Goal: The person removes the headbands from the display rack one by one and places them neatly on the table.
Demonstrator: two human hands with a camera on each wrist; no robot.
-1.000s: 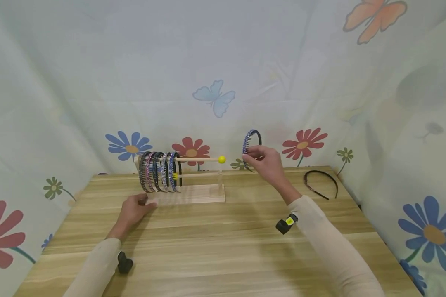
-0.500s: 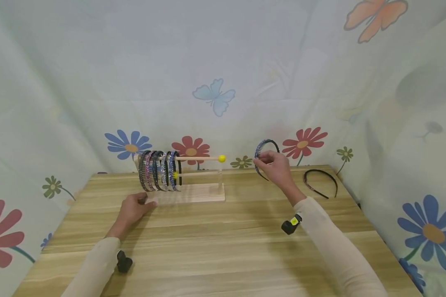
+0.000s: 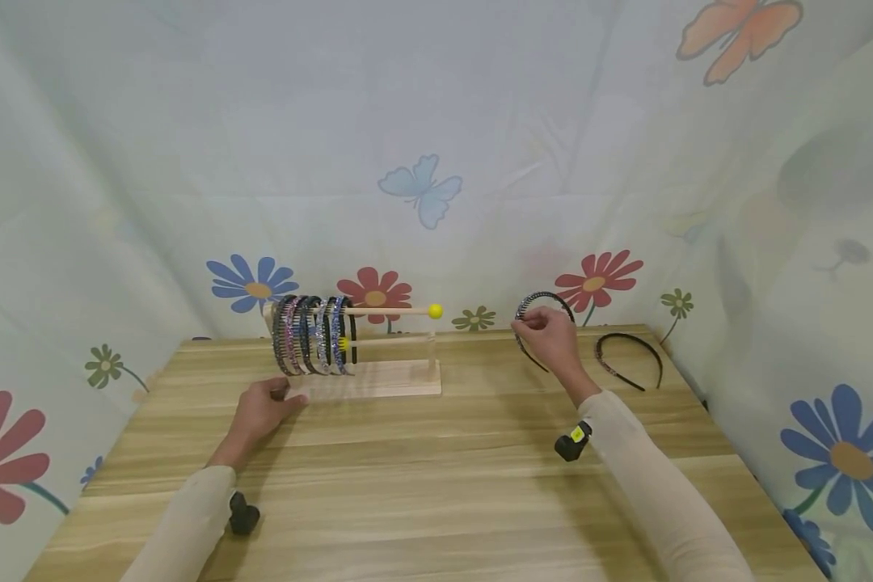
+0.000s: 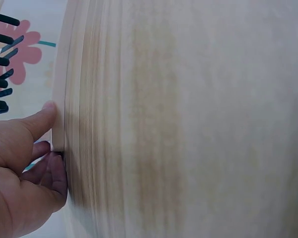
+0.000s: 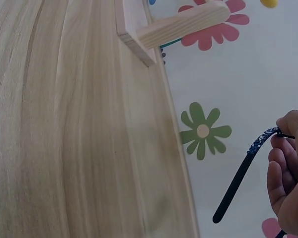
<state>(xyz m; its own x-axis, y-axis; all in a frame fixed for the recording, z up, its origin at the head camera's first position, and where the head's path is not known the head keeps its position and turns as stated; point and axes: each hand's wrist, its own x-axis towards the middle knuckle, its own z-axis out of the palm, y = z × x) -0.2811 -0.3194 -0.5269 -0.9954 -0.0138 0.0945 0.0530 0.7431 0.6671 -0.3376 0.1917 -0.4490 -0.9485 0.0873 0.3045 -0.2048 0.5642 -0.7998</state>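
Observation:
My right hand (image 3: 553,339) pinches a headband (image 3: 546,295) between thumb and fingers at the back right, above the table. It has blue-silver glitter and bare black ends; in the right wrist view one black end (image 5: 233,186) points down. My left hand (image 3: 257,412) grips the left front corner of a wooden headband stand's base (image 3: 400,378). In the left wrist view, the thumb lies along the base's edge (image 4: 59,94) with the fingers curled at its corner. Several glittery toothed headbands (image 3: 322,335) hang side by side on the stand's left half.
Another black headband (image 3: 629,336) with a glittery section lies at the table's right back. The stand's upper rod ends in a yellow ball (image 3: 435,311) on the right. A flower-printed cloth (image 3: 320,226) hangs behind the wooden table (image 3: 407,485).
My right hand has moved to the right and down with the headband, away from the stand. The left hand stays at the stand's base.

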